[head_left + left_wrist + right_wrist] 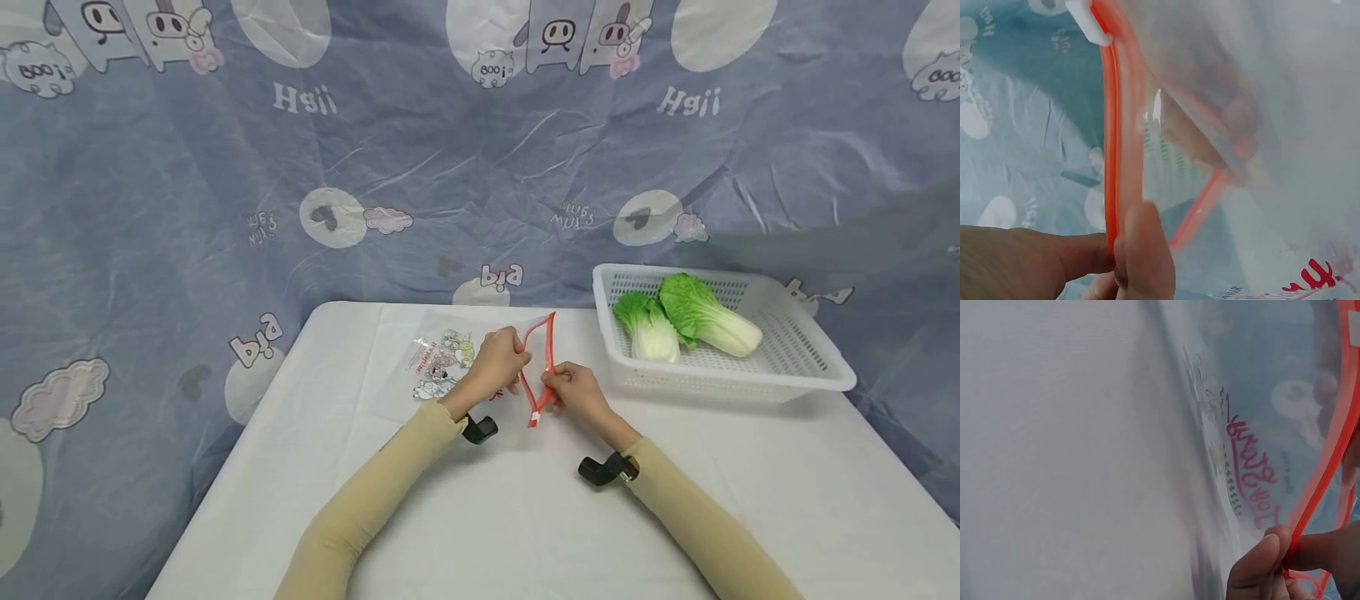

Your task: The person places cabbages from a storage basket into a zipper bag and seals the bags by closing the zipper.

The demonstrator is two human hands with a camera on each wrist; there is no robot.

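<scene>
A clear zip bag (pixel 401 379) with printed cartoon figures and a red-orange zip edge lies over the table, its mouth spread apart in a diamond shape. My left hand (pixel 495 358) pinches one side of the mouth. The opposite side of the zip edge is pinched by my right hand (pixel 577 390). In the left wrist view, thumb and finger grip the orange strip (pixel 1112 150), and a white slider (pixel 1088 22) sits at its end. The right wrist view shows the other strip (pixel 1322 469) between thumb and fingertip, with red lettering (pixel 1250 469) on the film.
A white perforated basket (pixel 806 383) stands at the back right of the white table (pixel 525 517). Inside it lie two cabbages, one smaller (pixel 652 329) and one larger (pixel 708 317). A patterned grey-blue cloth (pixel 420 167) hangs behind the table.
</scene>
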